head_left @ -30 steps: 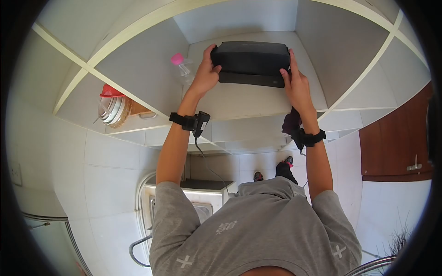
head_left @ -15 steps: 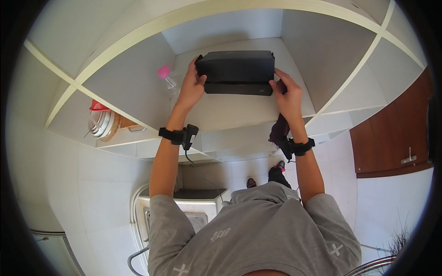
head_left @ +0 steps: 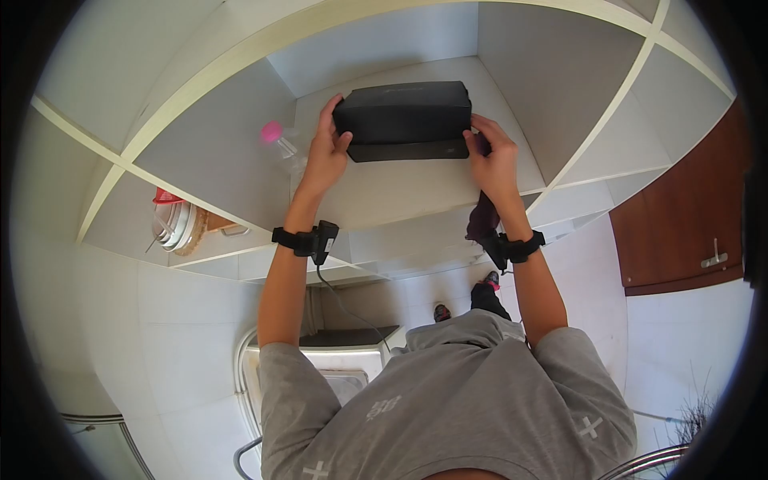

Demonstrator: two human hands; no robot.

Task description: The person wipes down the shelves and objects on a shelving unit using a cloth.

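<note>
Both hands clamped on a matte black oblong box (head_left: 404, 118), one at each end. The box is inside a pale, white-floored shelf compartment (head_left: 400, 189), long side facing the person; whether its underside touches the shelf floor cannot be told.

Left hand (head_left: 326, 162): fingers around the left end, thumb on the near face. Right hand (head_left: 494, 166): fingers and thumb against the right end; a dark purple crumpled cloth (head_left: 482, 219) hangs from this hand toward the wrist.

Near the left hand, apart from it: a clear plastic bottle with a pink cap (head_left: 274, 133), tilted in view. Lower left, in a neighbouring compartment: a stack of white round dishes (head_left: 174, 225) beside a red plastic basket (head_left: 166, 196). Black strap on each wrist.
</note>
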